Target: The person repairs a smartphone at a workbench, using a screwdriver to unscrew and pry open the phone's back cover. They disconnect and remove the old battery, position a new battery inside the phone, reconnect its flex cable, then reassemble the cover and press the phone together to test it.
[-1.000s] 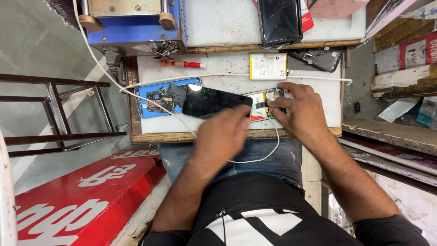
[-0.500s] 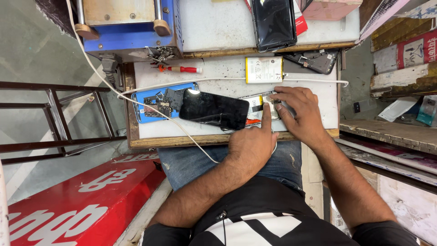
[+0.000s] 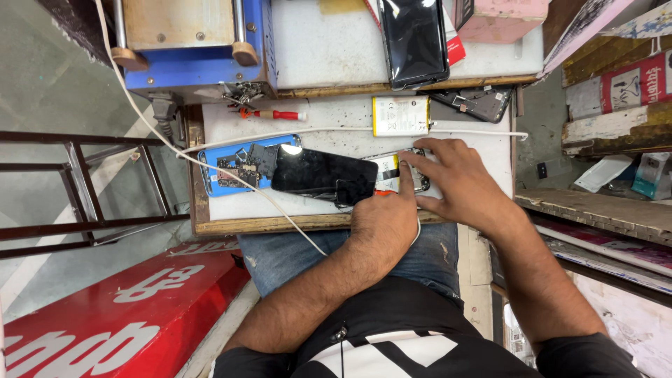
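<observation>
Left hand finger pressed on opened phone, right hand spread over it, red sign lower left.

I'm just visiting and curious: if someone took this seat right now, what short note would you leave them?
Left hand: forefinger stretched out, pressing on the opened phone body.
Right hand: spread flat over the same phone body, steadying it.
The black screen panel lies folded off to the left, partly over a blue mat holding small parts.
A loose battery and a red screwdriver lie further back on the white worktop.
Done: the phone is open.
Left: it is not yet closed; inside detail is hidden by the hands.
</observation>
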